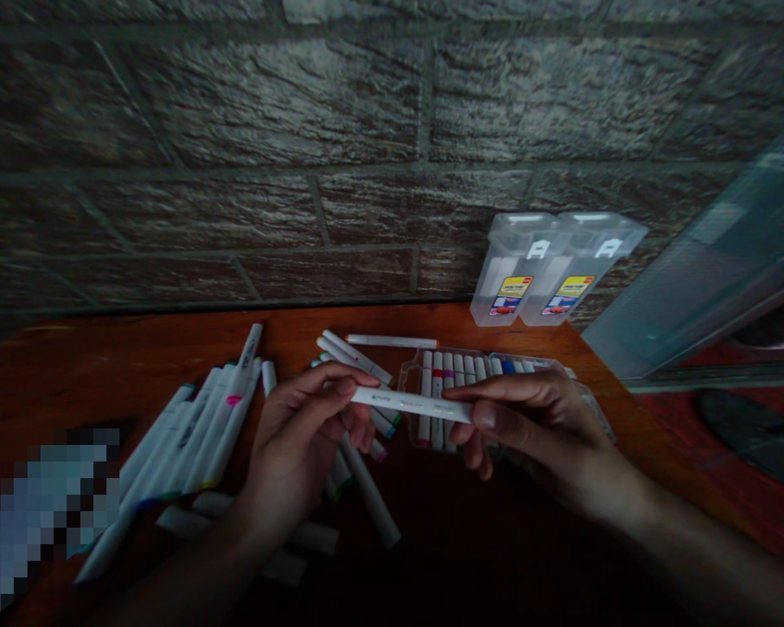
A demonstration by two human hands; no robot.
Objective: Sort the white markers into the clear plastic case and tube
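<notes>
I hold one white marker (410, 403) level between both hands above a reddish wooden table (91, 357). My left hand (300, 444) pinches its left end with thumb and fingers. My right hand (529, 418) pinches its right end. Beneath the marker lies a clear plastic tray (410, 370) with a row of white markers with coloured bands. A loose pile of white markers (196, 427) spreads over the table to the left of my left hand, and more lie under my hands.
Two clear plastic marker cases (549, 266) with yellow labels lean against the brick wall at the back right. A glass pane (706, 279) slants along the right. A blurred patch sits at the lower left. The scene is dim.
</notes>
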